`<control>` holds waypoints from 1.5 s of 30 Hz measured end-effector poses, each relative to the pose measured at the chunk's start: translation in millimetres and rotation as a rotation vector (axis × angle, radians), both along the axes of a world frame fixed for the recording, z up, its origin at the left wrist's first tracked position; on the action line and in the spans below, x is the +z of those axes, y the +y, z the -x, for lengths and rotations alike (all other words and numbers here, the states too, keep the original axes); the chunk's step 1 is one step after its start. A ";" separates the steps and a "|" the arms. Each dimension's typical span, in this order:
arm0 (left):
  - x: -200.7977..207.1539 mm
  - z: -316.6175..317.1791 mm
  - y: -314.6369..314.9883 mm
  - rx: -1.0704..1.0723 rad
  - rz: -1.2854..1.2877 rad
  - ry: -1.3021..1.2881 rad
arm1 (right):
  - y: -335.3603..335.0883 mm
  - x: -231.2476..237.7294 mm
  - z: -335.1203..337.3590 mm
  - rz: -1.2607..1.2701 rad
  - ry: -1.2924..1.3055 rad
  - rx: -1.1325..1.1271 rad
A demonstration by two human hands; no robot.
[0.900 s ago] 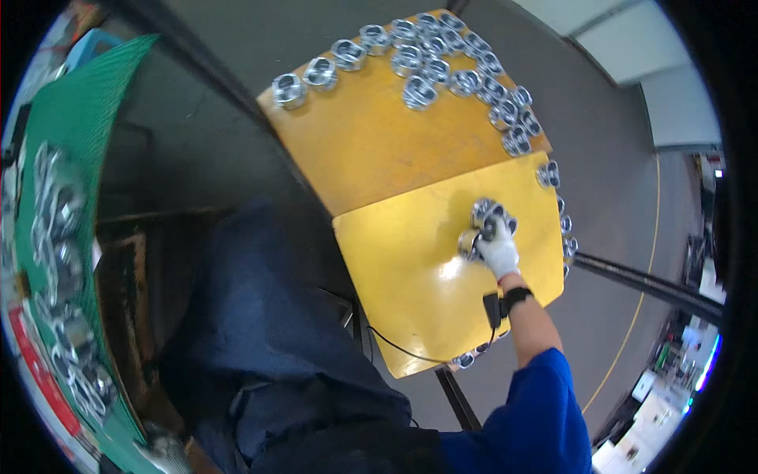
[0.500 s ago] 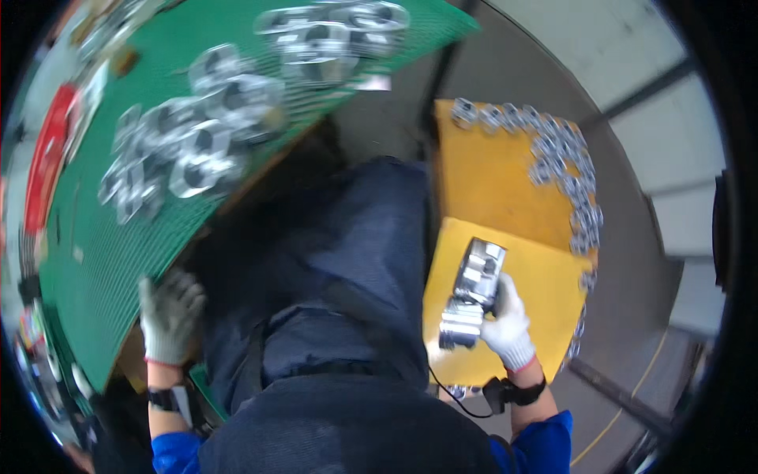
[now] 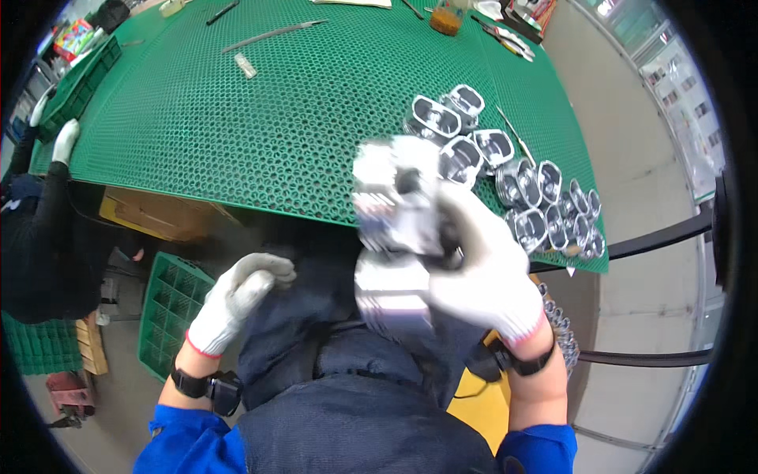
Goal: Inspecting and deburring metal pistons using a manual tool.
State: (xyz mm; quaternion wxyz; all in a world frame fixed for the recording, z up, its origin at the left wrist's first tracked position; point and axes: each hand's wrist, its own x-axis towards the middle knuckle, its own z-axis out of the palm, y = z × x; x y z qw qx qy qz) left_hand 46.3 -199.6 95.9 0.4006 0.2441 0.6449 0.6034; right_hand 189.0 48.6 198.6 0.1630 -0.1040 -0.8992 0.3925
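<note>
My right hand (image 3: 485, 265), in a white knit glove, is closed around two shiny metal pistons, blurred by motion. The upper piston (image 3: 383, 189) is in front of the green mesh table's near edge. Just below it, the lower piston (image 3: 391, 292) hangs over my lap. My left hand (image 3: 245, 296), gloved the same way, is empty in front of my dark apron, its fingers loosely bent and apart from the thumb. To the right on the green table (image 3: 308, 142), several pistons (image 3: 527, 227) stand in a group with their hollow sides showing.
A thin rod (image 3: 517, 134) lies behind the pistons. Pliers (image 3: 513, 43), a jar (image 3: 448, 17) and a grey strip (image 3: 272, 35) are farther back. Green crates (image 3: 170, 308) stand at lower left, near a co-worker's gloved hand (image 3: 67, 141). More metal parts lie beside a yellow board (image 3: 485, 411).
My view has swung from the yellow board toward the green table. The right hand has carried the two pistons up and leftward from over the board. My left hand is now before my lap.
</note>
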 end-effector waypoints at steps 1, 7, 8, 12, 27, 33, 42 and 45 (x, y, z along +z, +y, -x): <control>-3.0 3.8 -9.4 0.055 -0.019 -0.023 | 1.2 -4.3 29.8 -0.166 0.063 0.013; 3.7 34.1 -8.8 0.193 -0.203 -0.022 | 11.2 -25.6 152.3 -0.583 -0.258 -0.047; 6.2 39.8 -2.0 0.217 -0.234 -0.013 | 12.0 -30.3 160.5 -0.667 -0.254 -0.023; 10.6 49.0 26.5 0.220 -0.375 0.057 | 18.6 -41.4 159.1 -0.808 -0.073 -0.019; 8.0 23.1 95.5 -0.104 -0.752 -0.812 | 59.3 27.6 44.4 0.007 -0.118 -0.108; 16.6 38.1 98.2 -0.164 -0.728 -1.154 | 234.5 6.1 -17.0 -0.314 -0.243 -0.424; 14.1 44.6 79.3 -0.048 -0.576 -0.836 | 307.7 -40.4 30.4 -0.551 -0.825 -0.479; 15.8 42.9 78.0 -0.027 -0.572 -0.757 | 304.1 -43.7 37.3 -0.603 -0.836 -0.458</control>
